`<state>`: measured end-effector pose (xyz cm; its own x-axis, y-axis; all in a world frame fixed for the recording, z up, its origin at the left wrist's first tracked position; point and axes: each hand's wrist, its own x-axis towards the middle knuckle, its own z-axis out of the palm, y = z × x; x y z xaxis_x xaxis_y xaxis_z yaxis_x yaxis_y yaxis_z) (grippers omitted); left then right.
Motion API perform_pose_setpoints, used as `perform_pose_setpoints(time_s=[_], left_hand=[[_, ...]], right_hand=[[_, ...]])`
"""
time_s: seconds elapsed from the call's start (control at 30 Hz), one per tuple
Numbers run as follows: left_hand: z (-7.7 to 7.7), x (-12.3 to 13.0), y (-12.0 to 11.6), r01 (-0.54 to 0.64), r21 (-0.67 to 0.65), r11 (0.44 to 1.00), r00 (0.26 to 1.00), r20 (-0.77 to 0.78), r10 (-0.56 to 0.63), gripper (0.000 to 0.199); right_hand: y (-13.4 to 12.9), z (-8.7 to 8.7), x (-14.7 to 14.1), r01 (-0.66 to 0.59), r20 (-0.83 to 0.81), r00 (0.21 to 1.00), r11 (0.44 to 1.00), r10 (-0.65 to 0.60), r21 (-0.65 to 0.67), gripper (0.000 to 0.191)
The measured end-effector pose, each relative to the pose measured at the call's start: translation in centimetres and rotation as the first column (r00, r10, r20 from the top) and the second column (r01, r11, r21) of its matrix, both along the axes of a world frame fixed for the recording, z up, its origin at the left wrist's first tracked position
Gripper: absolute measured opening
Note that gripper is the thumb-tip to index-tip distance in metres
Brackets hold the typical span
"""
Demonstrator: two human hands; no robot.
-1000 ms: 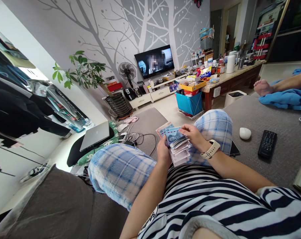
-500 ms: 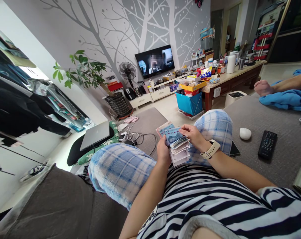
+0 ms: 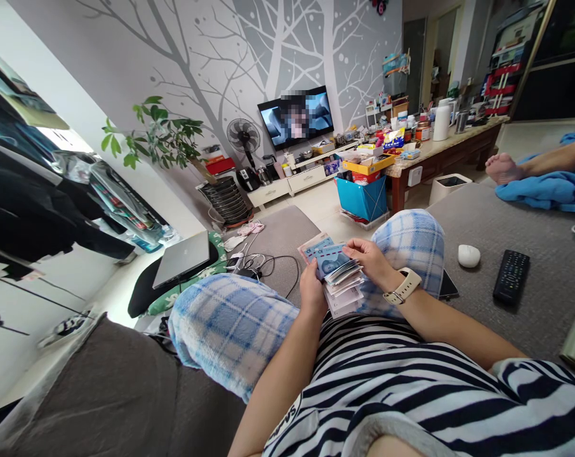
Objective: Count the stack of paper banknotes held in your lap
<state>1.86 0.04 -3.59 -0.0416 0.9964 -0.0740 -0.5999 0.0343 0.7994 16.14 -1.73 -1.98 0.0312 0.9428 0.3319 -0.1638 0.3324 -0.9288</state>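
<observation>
Between my hands, above my lap, is a bundle of paper banknotes (image 3: pixel 332 264), blue and pinkish ones fanned at the upper left and folded ends hanging below. My left hand (image 3: pixel 312 289) is closed around the left side of the bundle, its thumb near the front blue note. The fingers of my right hand (image 3: pixel 370 260) pinch the upper right edge of the notes; a pale watch (image 3: pixel 402 287) is on that wrist. My knees in blue plaid trousers (image 3: pixel 240 324) lie on both sides.
A white mouse (image 3: pixel 469 256), a black remote control (image 3: pixel 511 277) and a dark phone (image 3: pixel 448 285) lie on the grey sofa to the right. Another person's foot (image 3: pixel 503 169) rests beyond them. A laptop (image 3: pixel 181 259) and cables (image 3: pixel 280 260) are at the left.
The picture on the television has changed. My hands and the banknotes have barely moved.
</observation>
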Motion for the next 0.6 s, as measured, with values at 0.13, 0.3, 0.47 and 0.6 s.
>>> perform_pose_setpoints(time_s=[0.13, 0.3, 0.47, 0.6], left_hand=[[0.25, 0.1, -0.16, -0.023, -0.015, 1.0, 1.0, -0.004, 0.023, 0.019], [0.73, 0.16, -0.53, -0.024, 0.007, 1.0, 1.0, -0.009, 0.024, 0.017], [1.01, 0.22, -0.78, -0.032, 0.006, 0.999, 0.999, -0.04, 0.032, 0.016], [0.9, 0.34, -0.67, -0.007, -0.026, 1.0, 1.0, 0.015, 0.008, 0.018]], right_hand=[[0.03, -0.07, 0.04, -0.002, -0.006, 1.0, 1.0, 0.002, 0.005, 0.031], [-0.02, -0.04, 0.01, -0.008, -0.008, 1.0, 1.0, 0.008, 0.006, 0.031], [-0.16, 0.02, 0.09, 0.008, 0.0, 1.0, 1.0, -0.008, 0.017, 0.033], [-0.41, 0.21, 0.19, 0.016, 0.047, 0.999, 0.998, -0.018, 0.054, 0.042]])
